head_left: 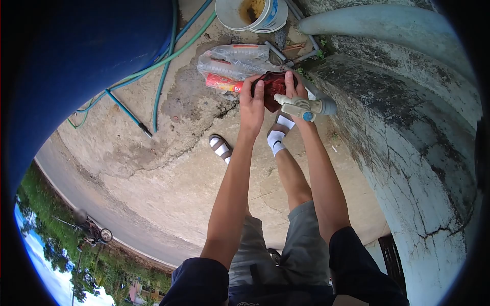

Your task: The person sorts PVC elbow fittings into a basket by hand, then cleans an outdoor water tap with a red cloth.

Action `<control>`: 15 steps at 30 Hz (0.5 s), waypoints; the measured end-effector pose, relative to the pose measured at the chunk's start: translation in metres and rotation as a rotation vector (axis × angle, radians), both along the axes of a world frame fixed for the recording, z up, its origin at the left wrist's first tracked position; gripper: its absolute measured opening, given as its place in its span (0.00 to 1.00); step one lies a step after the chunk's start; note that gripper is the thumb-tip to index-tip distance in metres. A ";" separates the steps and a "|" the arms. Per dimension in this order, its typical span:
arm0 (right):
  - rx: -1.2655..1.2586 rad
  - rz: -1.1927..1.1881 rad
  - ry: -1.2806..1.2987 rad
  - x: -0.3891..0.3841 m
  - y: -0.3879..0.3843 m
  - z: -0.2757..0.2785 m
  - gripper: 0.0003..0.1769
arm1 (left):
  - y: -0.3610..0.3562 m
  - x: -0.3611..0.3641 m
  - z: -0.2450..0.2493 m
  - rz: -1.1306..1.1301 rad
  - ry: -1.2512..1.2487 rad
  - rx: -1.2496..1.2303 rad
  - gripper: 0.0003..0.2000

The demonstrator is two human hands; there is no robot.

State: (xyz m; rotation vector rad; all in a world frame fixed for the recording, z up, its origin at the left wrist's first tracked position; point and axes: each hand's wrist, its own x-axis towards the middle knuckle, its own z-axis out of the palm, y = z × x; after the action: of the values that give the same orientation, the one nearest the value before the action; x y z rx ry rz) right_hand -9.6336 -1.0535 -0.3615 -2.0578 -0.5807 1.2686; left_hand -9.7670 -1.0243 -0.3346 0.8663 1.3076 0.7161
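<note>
My left hand (251,111) and my right hand (296,91) grip opposite sides of a dark red, shiny pouch-like thing (273,85), thumbs on top. Its mouth is spread and faces up, but I cannot make out its exact kind. Just in front of my right hand is a tap (296,108) with a blue disc on its handle, its spout over the pouch-like thing's edge. No water stream is visible. Beyond my left hand, a red and yellow packet (222,82) lies against a clear plastic bag (217,64) on the ground.
A white bucket (228,20) with brownish contents stands at the top. Green and blue hoses (160,92) and a blue pole (124,115) lie to the left, near a large blue tank (87,51). Grey pipes (303,57) and a cracked concrete wall (388,148) bound the right.
</note>
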 end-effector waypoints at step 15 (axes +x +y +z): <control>0.067 -0.569 0.621 -0.020 -0.023 0.009 0.30 | 0.012 0.017 -0.006 0.073 0.072 -0.176 0.23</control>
State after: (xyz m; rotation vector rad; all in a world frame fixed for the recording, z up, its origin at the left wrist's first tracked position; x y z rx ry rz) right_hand -9.6532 -1.0768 -0.3527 -1.4870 0.2307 1.3926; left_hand -9.7499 -1.0127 -0.3406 0.7103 1.4500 0.6210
